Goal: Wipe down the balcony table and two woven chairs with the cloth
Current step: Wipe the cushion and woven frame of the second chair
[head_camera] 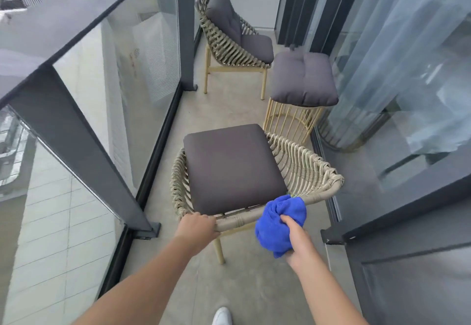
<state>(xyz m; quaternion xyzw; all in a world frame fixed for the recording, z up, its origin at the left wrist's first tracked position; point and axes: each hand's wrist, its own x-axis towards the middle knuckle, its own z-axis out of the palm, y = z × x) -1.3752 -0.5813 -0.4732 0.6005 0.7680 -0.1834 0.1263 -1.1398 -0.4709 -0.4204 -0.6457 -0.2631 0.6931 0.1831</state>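
Fingers [289, 220] of the right hand [297, 243] pinch the bunched blue cloth [276, 225] against the near woven chair [305, 171] rim at five o'clock; left hand [197, 228] fingers curl over the rim at seven o'clock.

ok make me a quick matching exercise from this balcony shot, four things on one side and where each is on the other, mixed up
1. bunched blue cloth
2. left hand
3. loose grey tufted cushion
4. far beige woven chair

A. on the gold wire-frame table
B. gripping the near beige woven chair by its rim
C. held in the right hand
D. in the balcony's end corner

Pairs: 1-C, 2-B, 3-A, 4-D
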